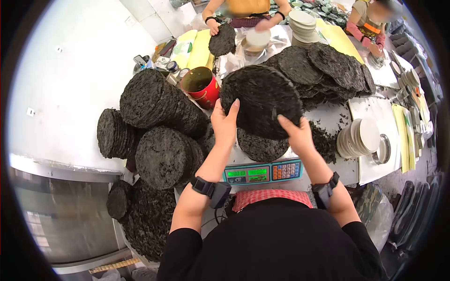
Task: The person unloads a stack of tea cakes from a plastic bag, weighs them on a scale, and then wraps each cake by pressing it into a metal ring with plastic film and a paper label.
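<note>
A large round sheet of dried seaweed (262, 98) is held up, tilted, above a digital weighing scale (229, 176). My left hand (225, 122) grips its lower left edge, thumb on the near face and fingers hidden behind. On its lower right side, my right hand (297, 133) pinches the rim with the thumb in front. Below it, another seaweed round (262, 147) lies on the scale, whose green display is lit. Thick stacks of seaweed rounds (164, 157) stand on edge to my left. A flatter pile (323, 70) lies beyond my right hand.
Behind the stacks is a red canister (206, 93). White discs (358, 138) and a metal ring (383, 149) are at right, near seaweed crumbs (323, 140). Across the table, a co-worker's hand (213, 26) holds a smaller round; another person (370, 30) works at upper right. Loose seaweed (147, 220) is lower left.
</note>
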